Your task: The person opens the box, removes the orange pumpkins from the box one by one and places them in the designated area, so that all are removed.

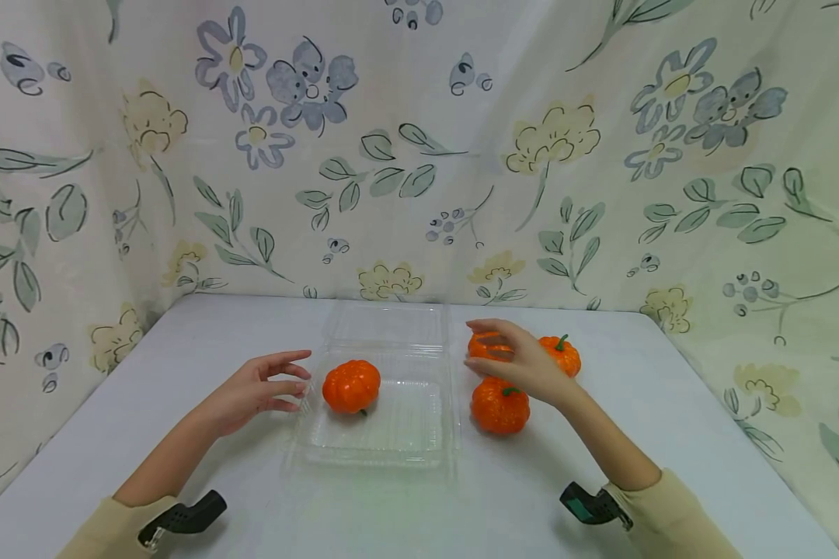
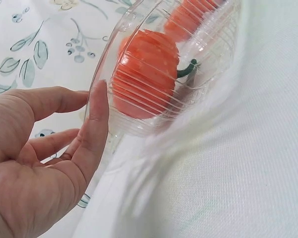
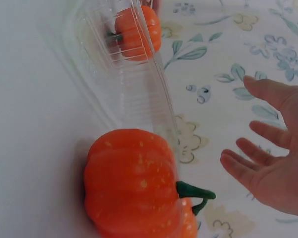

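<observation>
A clear plastic clamshell box [image 1: 409,419] lies on the table with its lid folded back. In its left half sits an orange toy pumpkin [image 1: 352,387], also visible through the ribbed wall in the left wrist view. My left hand [image 1: 262,392] is at the box's left side, its fingertips touching or very near the rim, fingers loosely bent. Over the pumpkins right of the box, my right hand [image 1: 520,361] is held with spread fingers and nothing in them. Below it are a near pumpkin [image 1: 499,406], a partly hidden pumpkin [image 1: 485,345] and a third pumpkin [image 1: 562,355].
The white table [image 1: 217,334] ends at a floral curtain [image 1: 419,155] behind and along both sides. The box's flat lid [image 1: 389,322] extends toward the table's back edge. Each forearm bears a black wrist camera mount [image 1: 189,516] over a beige sleeve.
</observation>
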Demonstrator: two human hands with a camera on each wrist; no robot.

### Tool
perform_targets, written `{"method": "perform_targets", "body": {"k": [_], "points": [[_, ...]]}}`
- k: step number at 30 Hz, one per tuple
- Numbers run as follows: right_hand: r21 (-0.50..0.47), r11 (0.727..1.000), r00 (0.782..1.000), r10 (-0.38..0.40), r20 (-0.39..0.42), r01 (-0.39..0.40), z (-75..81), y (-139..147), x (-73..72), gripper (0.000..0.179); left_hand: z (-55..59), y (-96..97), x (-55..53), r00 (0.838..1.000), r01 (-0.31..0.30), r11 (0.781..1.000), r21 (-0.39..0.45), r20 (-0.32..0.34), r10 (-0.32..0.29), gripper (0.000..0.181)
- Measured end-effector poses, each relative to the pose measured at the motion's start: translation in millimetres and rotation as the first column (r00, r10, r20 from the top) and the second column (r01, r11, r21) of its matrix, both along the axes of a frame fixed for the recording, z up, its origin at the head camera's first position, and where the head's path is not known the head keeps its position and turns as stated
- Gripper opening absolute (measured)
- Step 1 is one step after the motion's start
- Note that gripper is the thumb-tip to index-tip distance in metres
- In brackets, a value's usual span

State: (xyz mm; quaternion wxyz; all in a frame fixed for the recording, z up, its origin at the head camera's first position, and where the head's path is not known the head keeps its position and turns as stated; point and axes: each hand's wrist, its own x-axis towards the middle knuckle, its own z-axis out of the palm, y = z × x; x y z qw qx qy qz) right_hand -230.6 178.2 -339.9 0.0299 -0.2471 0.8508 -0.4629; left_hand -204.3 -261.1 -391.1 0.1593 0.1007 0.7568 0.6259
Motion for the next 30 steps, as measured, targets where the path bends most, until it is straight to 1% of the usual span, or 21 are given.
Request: {"method": "perform_targets", "body": {"k": [9, 13, 18, 30], "points": [[0.022, 0.999, 1.000, 0.025, 0.012, -0.025, 7.3, -19, -3.4, 0.060, 0.3, 0.5, 0.4, 1.000, -0.009, 1.000, -0.007, 0.004, 0.009, 0.072], [0.027, 0.999, 0.999, 0.041, 0.003, -0.041, 7.3, -27, -5.3, 0.060, -0.1, 0.8, -0.1, 1.000, -0.015, 1.000, -0.014, 0.004, 0.015, 0.071], [-0.005, 0.998, 0.998, 0.062, 0.026, -0.062, 7.0, -37, -6.3, 0.061, -0.7, 0.8, -0.5, 1.000, -0.018, 1.000, -0.017, 0.005, 0.018, 0.071], [0.005, 0.993, 0.993, 0.114, 0.043, -0.114, 6.3, -66, -7.4, 0.059, -1.8, 0.0, -0.6, 1.000, -0.017, 1.000, -0.014, 0.002, 0.017, 0.071]]}}
